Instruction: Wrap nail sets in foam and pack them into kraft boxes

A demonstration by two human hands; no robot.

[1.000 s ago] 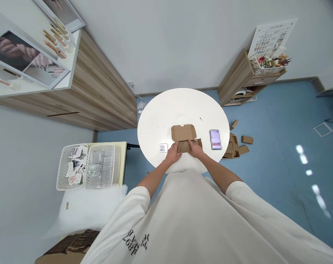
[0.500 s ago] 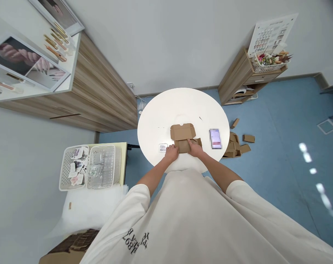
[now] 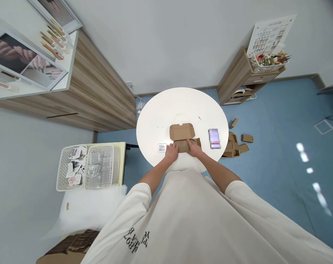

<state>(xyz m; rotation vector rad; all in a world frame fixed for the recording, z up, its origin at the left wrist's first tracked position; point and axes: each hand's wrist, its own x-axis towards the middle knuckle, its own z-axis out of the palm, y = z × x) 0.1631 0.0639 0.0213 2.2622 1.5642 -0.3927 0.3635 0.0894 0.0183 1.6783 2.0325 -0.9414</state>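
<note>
A small kraft cardboard mailer box (image 3: pixel 182 136) sits near the front of the round white table (image 3: pixel 180 101), its lid standing open toward the far side. My left hand (image 3: pixel 171 152) grips the box's near left corner, and my right hand (image 3: pixel 194 148) presses on its near right side with the fingers over a folded flap. The hands hide part of the box front. Left of the box lies a small clear packet (image 3: pixel 161 147). To its right rests a phone (image 3: pixel 214 138) with a blurred screen.
Flat and folded cardboard pieces (image 3: pixel 232 145) lie on the blue floor right of the table. At lower left, a yellow table holds a white basket (image 3: pixel 73 168) and clear trays (image 3: pixel 99 167). A wood-fronted cabinet (image 3: pixel 100 91) stands at upper left, a small wooden shelf unit (image 3: pixel 235 77) at upper right.
Both hands stay on the box with little movement. The whole view has shifted slightly as my head moved.
</note>
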